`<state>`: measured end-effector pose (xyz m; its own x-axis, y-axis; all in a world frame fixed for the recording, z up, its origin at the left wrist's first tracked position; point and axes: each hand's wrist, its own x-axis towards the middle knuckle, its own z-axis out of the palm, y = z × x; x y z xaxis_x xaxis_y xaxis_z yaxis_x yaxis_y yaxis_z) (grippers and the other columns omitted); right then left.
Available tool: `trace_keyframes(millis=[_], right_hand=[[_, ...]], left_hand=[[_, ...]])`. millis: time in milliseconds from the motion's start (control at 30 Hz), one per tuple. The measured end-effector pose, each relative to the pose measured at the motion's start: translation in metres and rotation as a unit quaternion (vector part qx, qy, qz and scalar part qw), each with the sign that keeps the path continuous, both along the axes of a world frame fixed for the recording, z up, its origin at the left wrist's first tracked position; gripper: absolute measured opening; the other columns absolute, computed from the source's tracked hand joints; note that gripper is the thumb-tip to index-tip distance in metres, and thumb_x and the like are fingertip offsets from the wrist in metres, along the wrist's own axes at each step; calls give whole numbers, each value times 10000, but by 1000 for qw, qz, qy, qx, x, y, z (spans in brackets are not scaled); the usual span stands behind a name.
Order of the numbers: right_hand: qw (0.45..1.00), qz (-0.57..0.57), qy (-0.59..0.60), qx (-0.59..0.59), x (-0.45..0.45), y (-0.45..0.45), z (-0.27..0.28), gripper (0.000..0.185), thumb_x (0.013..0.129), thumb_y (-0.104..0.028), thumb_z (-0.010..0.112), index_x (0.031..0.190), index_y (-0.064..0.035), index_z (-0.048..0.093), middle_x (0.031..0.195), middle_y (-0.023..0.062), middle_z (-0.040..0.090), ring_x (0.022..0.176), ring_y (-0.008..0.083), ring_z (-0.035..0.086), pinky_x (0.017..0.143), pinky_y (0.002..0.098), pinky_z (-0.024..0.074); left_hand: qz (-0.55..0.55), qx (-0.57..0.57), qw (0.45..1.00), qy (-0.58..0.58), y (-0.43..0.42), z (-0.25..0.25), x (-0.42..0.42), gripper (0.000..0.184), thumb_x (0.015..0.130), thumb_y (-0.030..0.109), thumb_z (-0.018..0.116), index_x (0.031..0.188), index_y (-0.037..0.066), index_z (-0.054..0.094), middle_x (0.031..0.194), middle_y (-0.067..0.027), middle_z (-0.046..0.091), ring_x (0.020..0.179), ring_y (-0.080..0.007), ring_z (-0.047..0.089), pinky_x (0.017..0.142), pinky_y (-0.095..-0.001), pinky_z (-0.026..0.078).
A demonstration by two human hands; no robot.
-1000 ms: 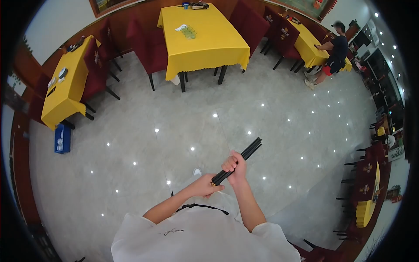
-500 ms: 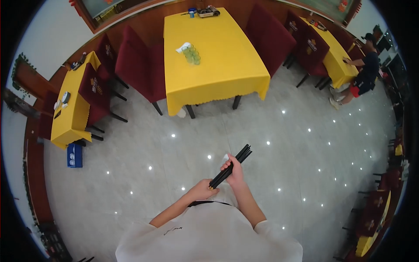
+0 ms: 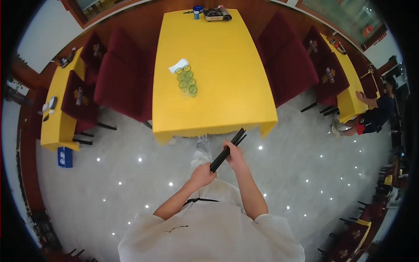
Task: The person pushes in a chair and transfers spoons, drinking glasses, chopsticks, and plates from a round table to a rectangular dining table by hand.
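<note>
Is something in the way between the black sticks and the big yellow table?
Nothing that I see. The left hand and right hand hold the black sticks, pointing toward the near edge of the big yellow table. The green glasses stand farther in, toward the left.

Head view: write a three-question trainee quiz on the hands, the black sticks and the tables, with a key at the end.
1. What do the left hand and right hand both grip?
a) a metal tray
b) a bundle of black sticks
c) a folded cloth
2. True or false: the portable stove stands at the far end of the middle table.
3. Fill in the blank: the blue crate near the left-hand table stands on the ____.

Key: 1 b; 2 true; 3 floor.
</note>
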<state>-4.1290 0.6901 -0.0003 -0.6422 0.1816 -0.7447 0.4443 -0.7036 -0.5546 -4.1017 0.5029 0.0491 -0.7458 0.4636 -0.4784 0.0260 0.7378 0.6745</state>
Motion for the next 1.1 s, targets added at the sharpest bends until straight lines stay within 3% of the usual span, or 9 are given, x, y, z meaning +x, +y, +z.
trace_keyframes(millis=[100,233,433,500,733,867,967,1000,1100], right_hand=[[998,27,-48,38,-72,31,-22,176,819,-253,710,828,-148,568,730,-15,570,683,109,550,602,334,442],[985,11,-108,133,-191,60,-20,165,801,-231,710,799,-138,573,712,-9,567,628,116,536,546,329,437],[979,-25,-129,157,-352,111,-55,143,810,-182,687,765,-116,568,666,17,544,582,134,518,467,309,398],[973,-67,-161,155,-380,115,-64,146,819,-169,683,786,-99,558,662,27,538,556,141,503,470,305,398],[957,5,-189,221,-442,119,-114,234,805,-184,699,785,-11,544,677,83,570,504,181,551,409,291,448],[889,126,-238,371,-463,113,-123,327,759,-242,694,786,70,602,739,168,651,542,230,638,434,356,542],[825,220,-259,452,-468,106,-117,395,741,-293,697,744,94,616,649,211,650,503,299,650,497,385,550],[795,268,-270,472,-468,109,-126,479,736,-378,688,856,85,669,774,243,689,681,349,701,647,408,576],[707,368,-273,539,-474,107,-102,573,756,-480,622,931,62,690,929,235,701,858,351,702,750,438,565]], left_hand=[[-26,-47,998,32,29,-29,-91,250,749,197,637,891,-9,625,790,-245,656,780,-427,656,686,-491,517],[-64,15,998,20,59,-62,-212,256,719,201,649,878,1,636,804,-216,669,759,-414,661,688,-510,526],[-84,-13,990,109,110,-75,-380,388,751,86,654,1112,21,526,812,-183,667,751,-354,677,615,-458,530],[-122,-25,982,139,124,-91,-416,413,742,76,671,1124,37,521,775,-147,667,739,-333,685,619,-448,527],[-129,-133,962,199,144,-152,-464,397,732,106,705,1098,64,554,1011,-107,592,974,-255,594,778,-386,492],[-98,-156,958,220,141,-157,-460,410,722,109,703,1101,56,554,1051,-102,554,1011,-251,547,820,-390,468],[-80,-167,959,214,141,-158,-453,411,734,110,688,1116,51,547,1062,-105,542,1015,-255,541,820,-394,466],[-76,-173,959,211,140,-159,-450,408,741,111,681,1121,50,545,1068,-108,537,1018,-256,539,818,-395,467],[-60,-161,964,201,139,-155,-447,492,707,108,712,1151,35,513,1108,-138,505,1073,-293,515,861,-427,466]])
